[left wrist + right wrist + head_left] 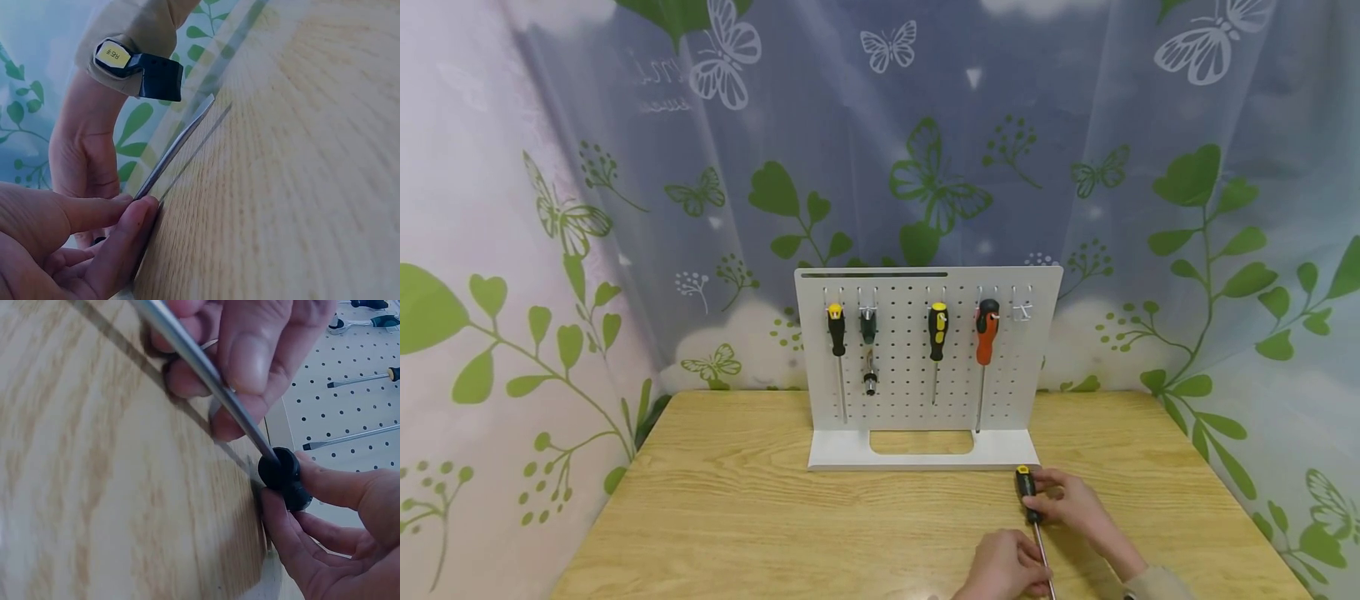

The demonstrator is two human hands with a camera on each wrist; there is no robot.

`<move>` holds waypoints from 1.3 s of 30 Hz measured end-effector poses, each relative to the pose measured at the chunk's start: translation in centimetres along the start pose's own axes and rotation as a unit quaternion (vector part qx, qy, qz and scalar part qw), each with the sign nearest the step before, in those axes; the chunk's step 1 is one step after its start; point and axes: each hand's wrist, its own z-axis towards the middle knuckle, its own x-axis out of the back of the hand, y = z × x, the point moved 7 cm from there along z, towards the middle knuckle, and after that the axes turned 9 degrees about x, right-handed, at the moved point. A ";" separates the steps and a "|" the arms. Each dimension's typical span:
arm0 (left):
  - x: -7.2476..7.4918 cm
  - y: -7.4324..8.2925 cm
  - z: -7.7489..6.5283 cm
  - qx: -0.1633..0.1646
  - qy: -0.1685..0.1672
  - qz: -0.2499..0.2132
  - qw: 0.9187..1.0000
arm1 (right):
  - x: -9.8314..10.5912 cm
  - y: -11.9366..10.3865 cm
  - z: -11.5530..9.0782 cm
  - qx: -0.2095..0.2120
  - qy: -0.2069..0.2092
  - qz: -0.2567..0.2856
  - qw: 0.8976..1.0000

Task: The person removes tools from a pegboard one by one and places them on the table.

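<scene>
A screwdriver (pixel 1027 493) with a black handle and yellow cap lies lengthwise between both hands, low over the table in front of the pegboard. My right hand (pixel 1067 502) grips its handle, thumb on one side and fingers on the other, as the right wrist view also shows around the black handle (pixel 281 478). Lower down, my left hand (pixel 1006 563) pinches the metal shaft between thumb and forefinger. In the left wrist view the shaft (pixel 178 145) runs past those fingertips to a flat tip, above its shadow on the wood.
A white pegboard (pixel 895 408) stands at the back of the wooden table (pixel 760 517). From it hang a yellow-topped screwdriver (pixel 837 333), a ratchet wrench (pixel 868 329), a black-and-yellow screwdriver (pixel 937 332) and an orange-handled screwdriver (pixel 986 337). A clear hook (pixel 1022 310) sits at its right end.
</scene>
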 end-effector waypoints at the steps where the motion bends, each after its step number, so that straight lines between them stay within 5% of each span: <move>1: 0.0 0.1 0.0 -0.003 0.002 0.000 1.000 | 0.0 0.0 0.0 0.000 0.002 -0.002 1.000; 13: 0.4 0.7 0.3 0.001 0.007 0.054 0.999 | 0.0 -0.4 0.0 -0.002 0.023 -0.023 0.999; 25: 0.3 0.6 0.7 -0.002 0.047 0.128 0.991 | -0.1 -0.4 0.1 0.005 0.034 -0.054 0.998; 39: 1.4 1.1 0.7 -0.037 0.023 0.082 0.996 | 0.1 -0.9 -0.3 -0.003 0.031 -0.057 0.998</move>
